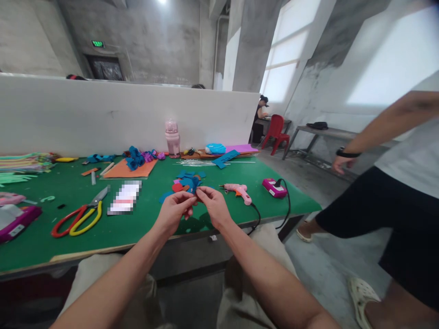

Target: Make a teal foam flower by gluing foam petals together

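Observation:
Over the front of the green table point(147, 228), my left hand point(175, 209) and my right hand point(214, 206) meet with their fingertips pinched together. Between them is a small blue piece of crinkled paper point(194, 183), partly hidden by the fingers. Just behind lie loose cut pieces point(185, 175) in blue, with a red one point(177, 188) among them. A pink hot glue gun point(238, 191) rests to the right of my right hand, its cord running off the front edge. Left of my hands are red-and-yellow-handled scissors point(82, 217) and a blurred-out phone-shaped item point(125, 197).
Orange sheets point(132, 169) carry blue and purple crinkled flowers point(134, 157). A pink bottle point(172, 138) stands against the white partition point(137, 109). A magenta power socket point(274, 188) sits at the table's right end. A person point(394, 192) is walking close by on the right.

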`<action>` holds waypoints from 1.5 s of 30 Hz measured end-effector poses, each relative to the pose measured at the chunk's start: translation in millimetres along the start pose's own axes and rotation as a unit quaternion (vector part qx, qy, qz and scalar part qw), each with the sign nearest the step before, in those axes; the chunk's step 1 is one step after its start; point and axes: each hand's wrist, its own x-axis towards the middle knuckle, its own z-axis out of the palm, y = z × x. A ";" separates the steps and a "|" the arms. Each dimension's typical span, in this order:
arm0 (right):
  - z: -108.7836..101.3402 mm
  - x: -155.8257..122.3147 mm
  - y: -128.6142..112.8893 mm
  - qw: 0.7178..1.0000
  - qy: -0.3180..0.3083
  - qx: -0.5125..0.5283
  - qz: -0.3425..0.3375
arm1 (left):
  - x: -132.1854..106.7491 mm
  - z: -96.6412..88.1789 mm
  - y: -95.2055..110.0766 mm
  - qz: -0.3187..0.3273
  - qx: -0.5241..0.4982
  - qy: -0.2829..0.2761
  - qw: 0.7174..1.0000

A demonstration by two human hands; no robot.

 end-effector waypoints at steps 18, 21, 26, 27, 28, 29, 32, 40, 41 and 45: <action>5.4 -5.4 -2.0 0.999 0.004 -0.039 0.018 | 2.0 2.4 -5.2 0.004 -0.054 0.008 0.999; 5.2 -6.5 -2.7 0.998 0.003 -0.064 0.008 | 1.6 3.8 -6.4 0.001 -0.063 0.008 0.998; 1.0 -3.0 1.3 0.994 0.020 -0.111 -0.006 | 1.7 2.0 -7.2 -0.014 -0.071 -0.021 0.997; -0.2 -1.9 2.1 0.992 0.024 -0.125 -0.014 | 2.0 1.0 -6.5 -0.020 -0.072 -0.026 0.997; -1.5 -0.8 2.5 0.989 0.028 -0.141 -0.027 | 2.4 -0.1 -5.7 -0.024 -0.073 -0.024 0.997; -2.8 0.1 2.7 0.986 0.031 -0.157 -0.041 | 2.9 -1.1 -4.7 -0.023 -0.074 -0.015 0.997; -5.2 1.1 1.5 0.982 0.007 -0.179 -0.062 | 5.1 -3.5 -2.2 -0.006 -0.078 0.031 0.996; -1.9 -2.3 4.3 0.986 -0.075 -0.148 -0.020 | 8.3 -5.9 -4.6 0.006 -0.062 0.014 0.998; -1.6 -2.1 5.6 0.987 -0.071 -0.141 -0.017 | 8.1 -5.8 -4.5 0.006 -0.068 0.009 0.998; -1.4 -0.9 9.2 0.990 -0.068 -0.124 -0.006 | 7.4 -4.2 -2.5 0.005 -0.089 0.010 0.996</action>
